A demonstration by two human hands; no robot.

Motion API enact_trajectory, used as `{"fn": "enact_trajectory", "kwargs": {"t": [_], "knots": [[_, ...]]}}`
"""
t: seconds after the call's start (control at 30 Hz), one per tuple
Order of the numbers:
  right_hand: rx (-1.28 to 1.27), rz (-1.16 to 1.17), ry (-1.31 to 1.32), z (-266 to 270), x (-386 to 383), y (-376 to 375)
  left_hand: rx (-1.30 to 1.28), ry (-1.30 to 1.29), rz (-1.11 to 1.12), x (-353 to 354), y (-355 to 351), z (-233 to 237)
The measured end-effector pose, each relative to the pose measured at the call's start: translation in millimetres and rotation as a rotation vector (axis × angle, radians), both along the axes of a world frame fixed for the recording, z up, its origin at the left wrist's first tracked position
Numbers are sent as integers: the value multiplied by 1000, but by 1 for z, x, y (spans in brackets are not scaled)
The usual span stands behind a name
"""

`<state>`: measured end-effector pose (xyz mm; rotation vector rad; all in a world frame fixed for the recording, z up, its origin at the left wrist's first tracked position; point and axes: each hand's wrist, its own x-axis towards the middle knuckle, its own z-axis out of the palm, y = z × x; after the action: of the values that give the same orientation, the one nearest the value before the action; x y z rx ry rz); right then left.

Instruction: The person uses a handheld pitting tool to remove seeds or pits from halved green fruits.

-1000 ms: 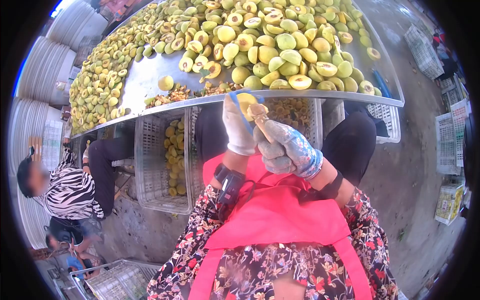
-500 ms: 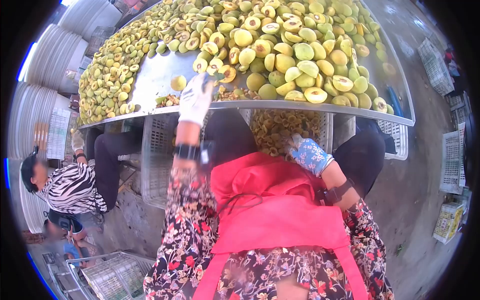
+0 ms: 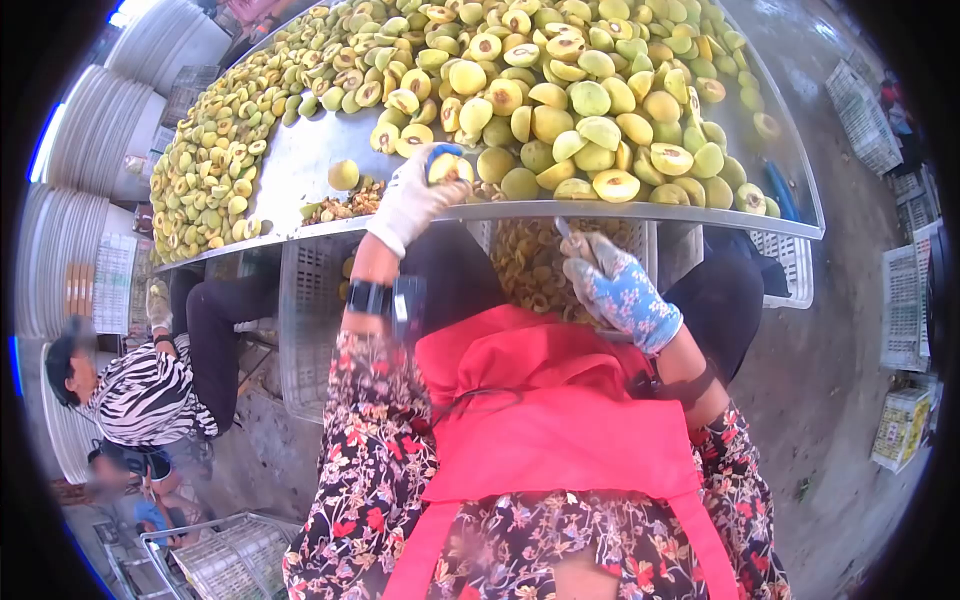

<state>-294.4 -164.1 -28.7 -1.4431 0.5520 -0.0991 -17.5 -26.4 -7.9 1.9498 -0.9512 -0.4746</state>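
My left hand point(image 3: 415, 200), in a white glove with blue at the fingertips, is closed around a yellow-green peach half point(image 3: 447, 168) just over the table's near edge. My right hand point(image 3: 622, 290), in a blue flowered glove, grips a small tool with a short metal tip point(image 3: 562, 228); its exact kind is hard to make out. The right hand is below the table edge, above a crate of cut fruit pieces point(image 3: 535, 265). A large heap of halved peaches point(image 3: 590, 110), some showing brown pits, covers much of the metal table.
The metal table's raised rim point(image 3: 680, 212) runs between me and the heap. Brown pit scraps point(image 3: 350, 203) and a single peach half point(image 3: 343, 175) lie near it. A blue object point(image 3: 782, 190) rests at right. Another person point(image 3: 150, 375) sits at left; a plastic crate point(image 3: 305, 330) stands between us.
My left hand has drawn back and right from the fruit, now with a peach half in it. My right hand has risen from the crate, and the tool's tip shows.
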Motion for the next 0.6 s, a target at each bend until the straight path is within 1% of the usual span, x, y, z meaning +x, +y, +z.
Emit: {"fn": "enact_trajectory", "kwargs": {"t": [0.1, 0.13, 0.17, 0.23, 0.27, 0.3, 0.37, 0.4, 0.47, 0.5, 0.57, 0.6], "knots": [[7, -48, -36, 27, 14, -1, -20, 58, -105, -45, 7, 11], [-141, -97, -75, 18, 20, -1, -20, 40, -187, -65, 7, 28], [-275, -154, -185, 12, 24, 0, 46, 39, -229, -75, 7, 30], [-546, -267, -403, 3, 29, 3, -30, 275, -240, -95, 4, 23], [-600, -279, -479, 0, 29, 3, -27, 447, -255, -105, 3, 25], [-407, -231, -355, 5, 25, 3, -78, 457, -271, -112, 3, 21], [-20, -137, -108, 19, 16, 1, -134, 767, -229, -124, 1, 20], [14, -182, -186, 10, 17, 1, -130, 821, -235, -125, 2, 14], [82, -182, -142, 3, 12, -5, -117, 925, -244, -127, 8, 0], [117, -181, -121, 1, 10, -5, -160, 960, -225, -133, 9, -1], [-76, -269, -119, -5, 9, -3, -247, 1028, -185, -145, 9, -2], [-153, -312, -111, -14, 7, -5, -277, 1068, -323, -133, 15, -21]]}}
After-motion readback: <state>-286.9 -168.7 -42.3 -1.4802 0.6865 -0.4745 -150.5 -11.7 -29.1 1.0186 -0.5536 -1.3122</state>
